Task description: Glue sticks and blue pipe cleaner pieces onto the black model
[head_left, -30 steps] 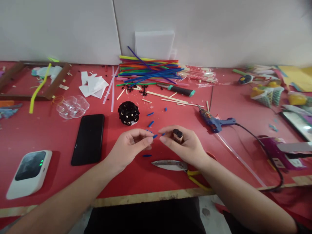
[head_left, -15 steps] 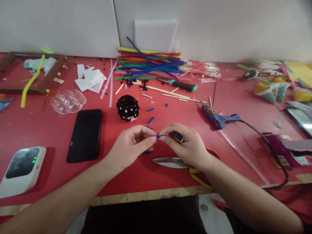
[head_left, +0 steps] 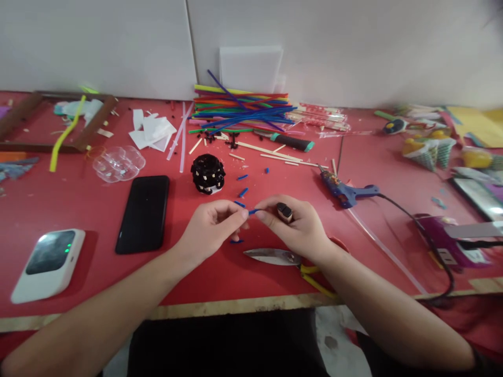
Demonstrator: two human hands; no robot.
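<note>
Between the fingertips of both hands is a short blue pipe cleaner piece [head_left: 252,212]. My left hand [head_left: 214,228] pinches one end with thumb and forefinger, and my right hand [head_left: 296,225] pinches the other. A small black object with a pale edge [head_left: 285,211] sits at my right hand's fingers; its kind is unclear. Further blue pieces [head_left: 243,192] lie on the red table just beyond the hands, one partly under the left fingers. Behind them stands a round black fuzzy cup shape [head_left: 208,174] with pale stick ends. Scissors [head_left: 271,256] lie beneath my right hand, their handles partly hidden.
A black phone [head_left: 142,214] and a white device [head_left: 49,266] lie to the left. Colourful pipe cleaners [head_left: 243,110], wooden sticks [head_left: 271,152] and a cutter knife [head_left: 293,142] are at the back. A corded glue gun [head_left: 346,191] rests on the right.
The blue piece shows more between my fingertips, which are slightly further apart. My head view has shifted a little; the other things on the table stay in place.
</note>
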